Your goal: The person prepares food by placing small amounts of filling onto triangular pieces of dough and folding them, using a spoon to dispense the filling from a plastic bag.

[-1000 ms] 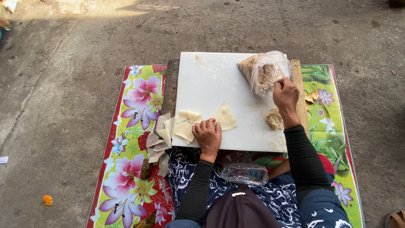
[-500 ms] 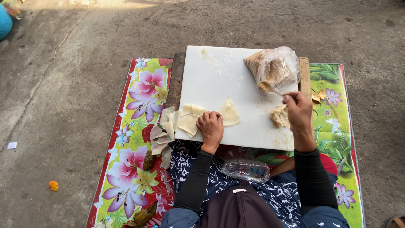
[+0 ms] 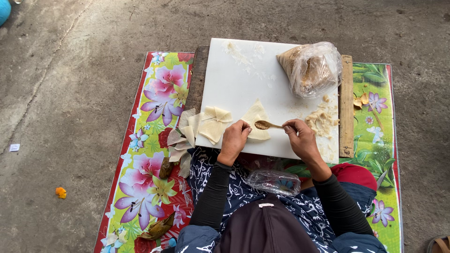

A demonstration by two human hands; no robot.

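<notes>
The fingers of the right hand [image 3: 302, 140] were pinched together on the handle of a small spoon [image 3: 267, 125], and the fingers of the left hand [image 3: 234, 139] were curled down onto a pale triangular dough wrapper [image 3: 257, 117]. The wrapper was laid flat near the front edge of the white board [image 3: 243, 75], with the brown-filled spoon bowl held just over it. Both hands were held palm down, the dark-sleeved forearms reaching forward from the lap.

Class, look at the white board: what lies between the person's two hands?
In the head view, between left hand and right hand lies a pale wrapper, with the small spoon over it.
</notes>
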